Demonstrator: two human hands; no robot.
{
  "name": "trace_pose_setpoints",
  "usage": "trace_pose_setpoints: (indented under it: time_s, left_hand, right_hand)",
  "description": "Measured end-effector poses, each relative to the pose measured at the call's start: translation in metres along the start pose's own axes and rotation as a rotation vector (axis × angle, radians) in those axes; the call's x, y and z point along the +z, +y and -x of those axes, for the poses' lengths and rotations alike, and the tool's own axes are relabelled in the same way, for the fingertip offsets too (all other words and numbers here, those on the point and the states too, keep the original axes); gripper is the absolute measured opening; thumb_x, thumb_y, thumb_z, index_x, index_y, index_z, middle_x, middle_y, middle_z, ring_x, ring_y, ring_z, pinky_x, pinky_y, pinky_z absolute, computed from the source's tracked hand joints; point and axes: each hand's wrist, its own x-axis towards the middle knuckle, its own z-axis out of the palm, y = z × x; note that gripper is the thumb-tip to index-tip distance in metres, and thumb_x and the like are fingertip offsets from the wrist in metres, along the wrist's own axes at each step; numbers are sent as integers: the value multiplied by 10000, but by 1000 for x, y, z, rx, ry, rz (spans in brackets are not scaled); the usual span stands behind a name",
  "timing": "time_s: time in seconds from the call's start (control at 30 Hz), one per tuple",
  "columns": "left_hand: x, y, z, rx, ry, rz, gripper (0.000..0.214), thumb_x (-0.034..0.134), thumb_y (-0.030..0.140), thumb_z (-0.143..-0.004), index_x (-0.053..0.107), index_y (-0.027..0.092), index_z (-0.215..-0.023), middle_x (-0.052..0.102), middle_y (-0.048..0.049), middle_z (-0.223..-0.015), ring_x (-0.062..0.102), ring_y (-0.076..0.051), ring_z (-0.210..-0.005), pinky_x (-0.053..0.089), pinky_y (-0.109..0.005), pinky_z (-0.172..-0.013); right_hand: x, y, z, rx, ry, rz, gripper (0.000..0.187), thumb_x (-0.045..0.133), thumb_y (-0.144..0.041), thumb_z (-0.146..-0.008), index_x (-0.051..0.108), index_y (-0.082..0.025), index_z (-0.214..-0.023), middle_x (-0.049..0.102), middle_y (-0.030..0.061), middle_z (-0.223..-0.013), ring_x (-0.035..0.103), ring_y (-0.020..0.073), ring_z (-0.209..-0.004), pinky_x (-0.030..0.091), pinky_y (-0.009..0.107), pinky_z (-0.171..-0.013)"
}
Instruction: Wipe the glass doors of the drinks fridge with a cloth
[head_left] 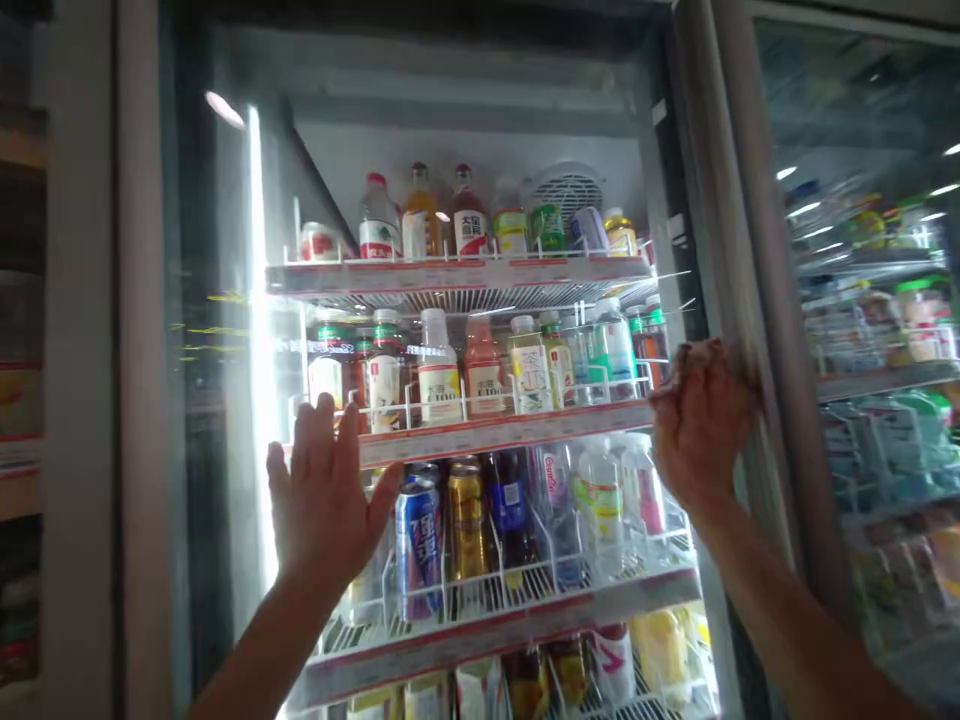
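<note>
My left hand (pixel 322 495) is raised with its fingers spread, palm toward the glass door (pixel 214 560) of a lit drinks cooler. Whether the palm touches the glass is hard to tell. Near the door's right frame, my right hand (pixel 705 430) is bent over what looks like a crumpled brownish cloth (pixel 701 350), pressed toward the glass. Motion blur and the fingers hide most of it. Behind the glass, a blue can (pixel 418 545), a gold can (pixel 466 520) and several bottles stand on wire shelves.
The metal door frame (pixel 724 200) runs up the right side, with another glass-fronted cooler (pixel 885 380) beyond it. A grey post (pixel 139 400) stands on the left beside more shelving. A bright light strip (pixel 259 300) glows inside the cooler.
</note>
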Motion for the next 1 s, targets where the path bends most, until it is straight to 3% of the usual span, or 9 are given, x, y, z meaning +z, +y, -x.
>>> trace_pose_setpoints:
  time_s: [0.13,0.2,0.37,0.4,0.47,0.53,0.73,0.9,1.0]
  left_hand:
    - [-1,-2,-2,-2,10,11,655,343,455,-902,122,161,-1444,165,-167,-1505,145,-312,-1388,149,-548,-1079]
    - [-1,-1,0,14,15,20,653,355,448,-900,139,156,-1442,181,-175,-1500,145,-311,-1388,146,-547,-1081]
    - [-1,5,11,17,18,25,661,389,394,-898,102,160,-1446,193,-185,-1494,127,-318,-1391,135,-562,-1081]
    - [-1,6,13,10,17,27,665,397,387,-896,100,164,-1446,197,-184,-1493,131,-321,-1389,140,-566,-1078]
    - [0,6,15,18,31,32,671,417,389,-886,113,176,-1445,205,-175,-1493,148,-327,-1385,155,-570,-1073]
    - [2,5,16,33,49,39,678,432,398,-876,124,192,-1444,208,-163,-1494,166,-331,-1380,170,-571,-1068]
    - [4,5,14,44,77,54,682,430,407,-871,124,194,-1442,200,-156,-1497,167,-337,-1379,159,-586,-1062]
    - [3,6,19,40,68,77,673,429,449,-866,171,200,-1435,221,-149,-1492,189,-342,-1373,169,-585,-1058]
    - [4,6,26,86,62,73,693,450,423,-861,134,206,-1439,173,-134,-1506,159,-336,-1381,154,-580,-1067]
  right_hand:
    - [-11,-50,39,-463,-208,-192,499,390,-308,-890,329,-256,-1382,313,54,-1463,199,263,-1372,180,538,-1095]
    - [-12,-52,42,-558,-254,-215,499,395,-303,-892,315,-292,-1385,336,21,-1452,208,244,-1371,202,518,-1095]
    - [-12,-20,35,-53,-3,-51,585,367,-250,-893,178,-214,-1446,258,131,-1477,229,330,-1350,243,616,-1015]
    - [-14,-25,43,-76,-29,-82,594,377,-249,-886,183,-223,-1446,245,118,-1484,210,329,-1357,236,608,-1026]
    - [-19,-42,65,-314,-208,-212,598,410,-232,-868,222,-291,-1433,267,47,-1484,215,289,-1363,219,552,-1071]
    - [-23,-46,84,-483,-279,-297,578,439,-252,-864,265,-352,-1407,294,-3,-1473,257,260,-1350,215,518,-1088]
    - [-29,-8,88,-109,13,-128,653,375,-166,-879,88,-262,-1458,158,87,-1517,191,295,-1370,257,578,-1024]
    - [-36,-37,112,-354,-209,-248,504,383,-266,-888,325,-350,-1381,364,-13,-1435,325,240,-1319,309,472,-1042]
    - [-31,-18,110,-179,-133,-177,551,406,-223,-880,280,-296,-1411,302,71,-1467,267,301,-1343,272,561,-1023]
